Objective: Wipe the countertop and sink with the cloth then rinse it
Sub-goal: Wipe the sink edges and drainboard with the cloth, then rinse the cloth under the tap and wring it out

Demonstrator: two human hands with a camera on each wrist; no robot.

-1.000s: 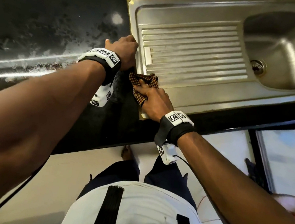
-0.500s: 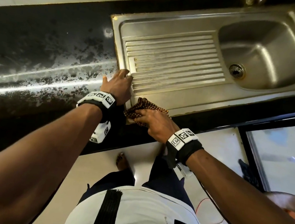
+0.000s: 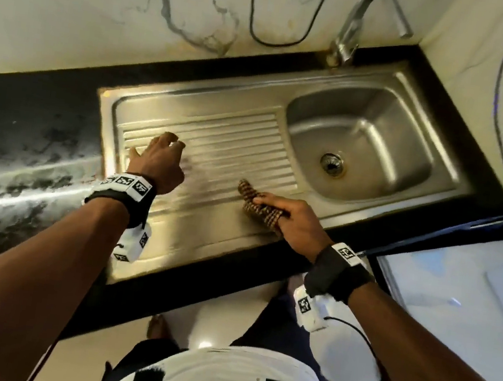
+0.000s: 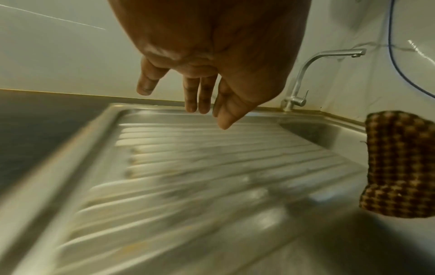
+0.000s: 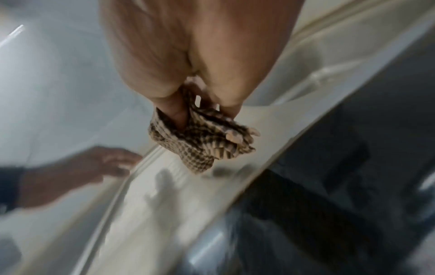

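My right hand (image 3: 291, 218) grips a bunched brown checked cloth (image 3: 258, 204) above the front part of the steel drainboard (image 3: 232, 155). The cloth (image 5: 200, 141) hangs from my curled fingers in the right wrist view, and the cloth (image 4: 397, 163) shows at the right edge of the left wrist view. My left hand (image 3: 157, 157) hovers over the drainboard's left ribs, fingers (image 4: 197, 96) straight and loose, holding nothing. The sink bowl (image 3: 362, 148) with its drain lies to the right. The black countertop (image 3: 24, 142) stretches left, streaked with wet marks.
A bent steel tap (image 3: 357, 27) stands behind the bowl against the white marbled wall. A black cable (image 3: 266, 31) loops down the wall and a blue cable (image 3: 500, 112) runs down the right corner. A glass-topped surface (image 3: 456, 283) lies at the lower right.
My right hand lifted the cloth off the sink's left front corner and carried it right over the drainboard. My left hand left the sink's edge and moved onto the ribs.
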